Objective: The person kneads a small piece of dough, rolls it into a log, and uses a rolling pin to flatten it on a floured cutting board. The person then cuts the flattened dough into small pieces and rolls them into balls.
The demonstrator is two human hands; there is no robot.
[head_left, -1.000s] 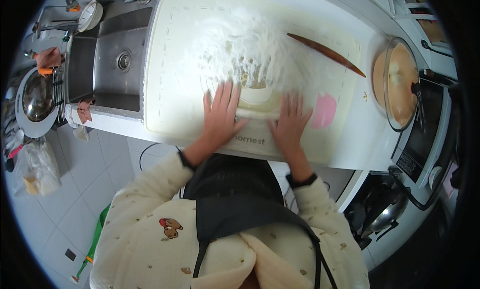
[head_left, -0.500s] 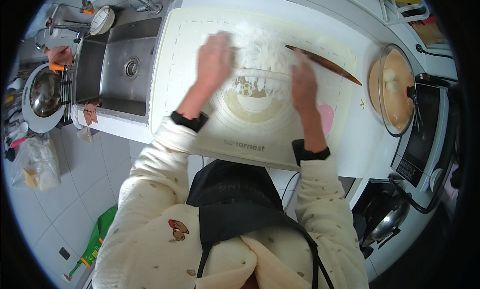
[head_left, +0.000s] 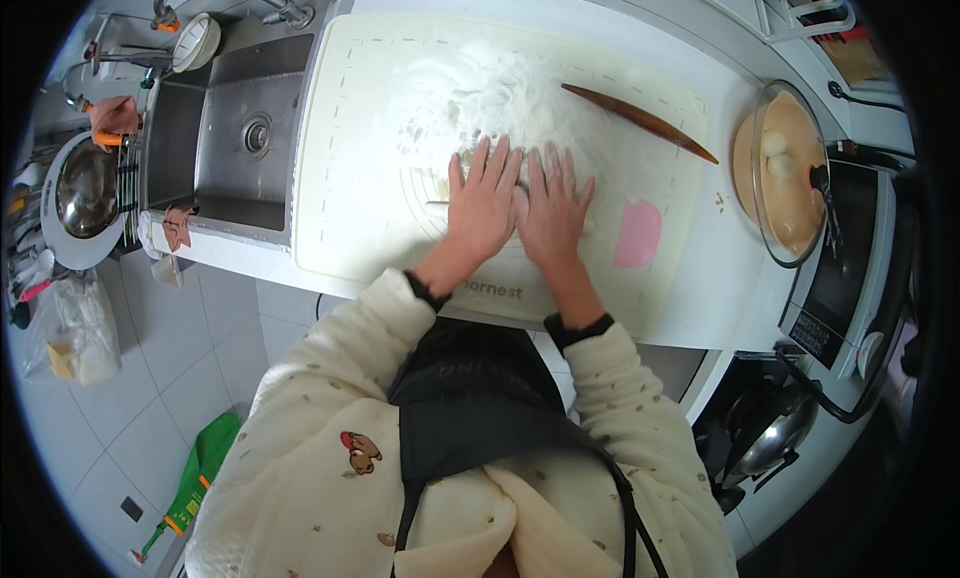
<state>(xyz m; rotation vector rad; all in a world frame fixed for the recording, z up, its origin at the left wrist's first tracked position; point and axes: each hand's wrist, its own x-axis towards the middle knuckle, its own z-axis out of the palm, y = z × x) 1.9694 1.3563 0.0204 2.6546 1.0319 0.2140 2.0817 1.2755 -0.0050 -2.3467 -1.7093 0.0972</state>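
My left hand and my right hand lie flat side by side at the middle of a pale kneading mat. Both are open, palms down with fingers stretched away from me, and the thumbs nearly meet. They press on a white dough roll, which they mostly cover; only bits of it show at the sides. Just beyond my fingertips, loose white flour is spread over the mat. A brown tapered rolling pin rests slantwise at the far right, and a pink dough scraper lies right of my right hand.
At the left is a steel sink with a faucet. A glass bowl holding pale round lumps stands at the right, near a small oven. A pan sits lower right.
My hands were apart and blurred above the mat, with the dough roll visible between them. They have come together and down onto it, nearer to me.
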